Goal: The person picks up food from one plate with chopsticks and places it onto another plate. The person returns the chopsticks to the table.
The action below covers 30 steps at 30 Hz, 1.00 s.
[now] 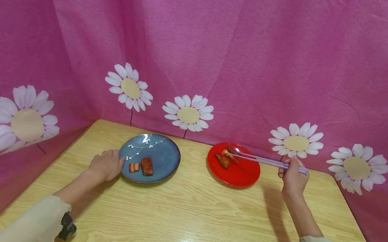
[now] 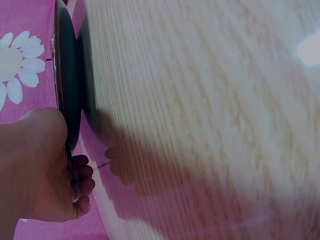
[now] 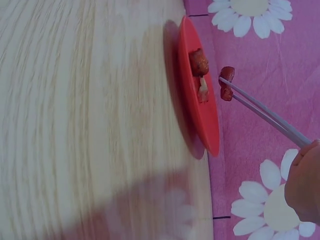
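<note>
In the head view, the right hand [image 1: 293, 180] has its fingers curled round chopsticks [image 1: 269, 161], red plate [image 1: 241, 175] ahead. In the left wrist view, the left hand [image 2: 44, 162] grips the blue plate [image 2: 68, 75] at its rim. In the right wrist view, the chopsticks pinch meat [image 3: 228, 73] beyond the fingers, apparently being lifted; next calls for steady pressure.

The bench spans the lower middle of the head frame, with a cloth [image 1: 202, 39] behind it. On the bench [image 1: 184, 210], left of centre, lies the first plate [image 1: 167, 153], bearing a small meat piece [image 1: 134, 167] just left of a larger meat piece [image 1: 147, 166]; the left hand [image 1: 107, 165] is at its left rim. Right of centre lies the second plate [image 1: 241, 177], with a drumstick [image 1: 223, 161] on its left half. Chopsticks [image 1: 268, 161] reach over it from the right hand [image 1: 294, 181], a food morsel [image 3: 226, 82] between their tips.
</note>
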Motion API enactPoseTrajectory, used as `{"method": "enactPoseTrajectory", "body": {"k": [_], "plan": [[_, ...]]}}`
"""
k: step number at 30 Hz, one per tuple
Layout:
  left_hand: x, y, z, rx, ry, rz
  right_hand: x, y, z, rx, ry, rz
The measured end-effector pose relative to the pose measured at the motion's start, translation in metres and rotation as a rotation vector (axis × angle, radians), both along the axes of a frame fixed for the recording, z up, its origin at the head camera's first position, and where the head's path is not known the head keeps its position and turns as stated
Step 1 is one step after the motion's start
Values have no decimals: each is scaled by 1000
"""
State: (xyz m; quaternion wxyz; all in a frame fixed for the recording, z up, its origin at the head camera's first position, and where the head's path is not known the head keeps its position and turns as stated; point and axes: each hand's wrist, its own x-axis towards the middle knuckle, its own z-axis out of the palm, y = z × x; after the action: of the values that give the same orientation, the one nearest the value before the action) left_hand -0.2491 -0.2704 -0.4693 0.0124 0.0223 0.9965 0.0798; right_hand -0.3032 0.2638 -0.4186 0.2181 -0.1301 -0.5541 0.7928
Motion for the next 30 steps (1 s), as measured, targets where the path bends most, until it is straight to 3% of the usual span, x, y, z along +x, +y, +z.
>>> {"method": "enactPoseTrajectory", "body": {"k": [19, 30], "plan": [[0, -2, -3, -8, 9, -7, -3, 14, -13, 35, -50, -62], [-2, -1, -1, -16, 8, -2, -2, 16, -15, 46, -24, -90]]}}
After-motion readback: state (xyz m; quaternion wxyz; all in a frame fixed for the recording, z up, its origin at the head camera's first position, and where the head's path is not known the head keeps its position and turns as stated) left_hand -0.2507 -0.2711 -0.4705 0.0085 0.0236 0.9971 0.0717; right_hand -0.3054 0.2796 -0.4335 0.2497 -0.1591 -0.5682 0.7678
